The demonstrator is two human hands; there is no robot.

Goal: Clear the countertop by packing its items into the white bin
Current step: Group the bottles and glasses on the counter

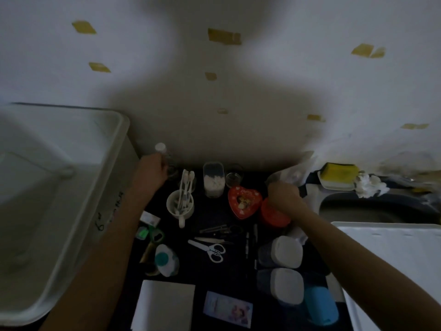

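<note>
The bin (59, 187) stands at the left end of the counter (214, 218), its inside blurred so what it holds cannot be made out. Just beside its right wall the left hand (151, 167) reaches a clear bottle (161, 151) with a white cap at the back of the counter; the fingers look curled at its base, but the dim light does not show whether they grip it. The right hand (282, 193) is fisted above a red tub (274, 215), by crinkled clear plastic (290, 174); whether it pinches that I cannot tell.

To do this step well, I would close firmly low on the bottle, lift it straight up clear of the mug (180, 206) of toothbrushes, and carry it over the bin's rim before letting go.

Much remains on the counter: a cotton-swab jar (214, 179), heart tin (244, 201), scissors (211, 249). The near items are cut off by the frame edge.
</note>
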